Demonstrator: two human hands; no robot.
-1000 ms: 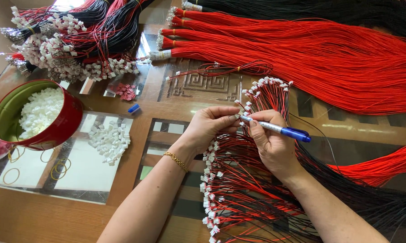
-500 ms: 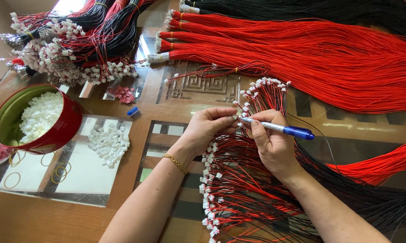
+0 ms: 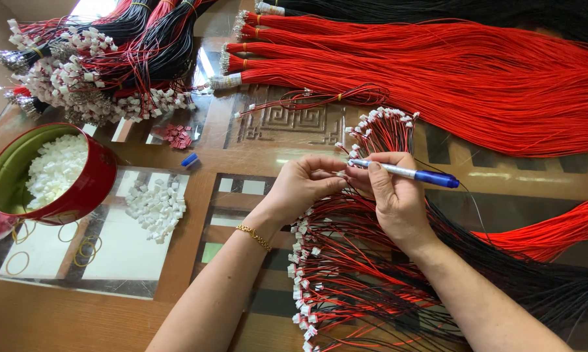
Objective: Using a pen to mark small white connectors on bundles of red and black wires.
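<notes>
My left hand (image 3: pixel 303 186) pinches a small white plastic connector (image 3: pixel 340 174) at the end of thin red and black wires. My right hand (image 3: pixel 391 195) holds a pen-shaped tool (image 3: pixel 411 173) with a white barrel and blue end, its tip at the connector. Both hands meet over a fan of red and black wires (image 3: pixel 359 274) tipped with white connectors, which spreads across the table below them. Just beyond my fingers stands a small cluster of connector-tipped red wires (image 3: pixel 382 127). A gold bracelet (image 3: pixel 253 237) is on my left wrist.
A red round tin (image 3: pixel 88 189) holding white connectors stands at the left. Loose white connectors (image 3: pixel 156 205) lie beside it, with yellow rubber bands (image 3: pixel 20 261) nearby. Bundles of long red wires (image 3: pixel 437 72) cover the far right; finished red-black bundles (image 3: pixel 98 72) lie far left.
My hands stay together at the same spot over the wires. The fingers have shifted only slightly around the connector.
</notes>
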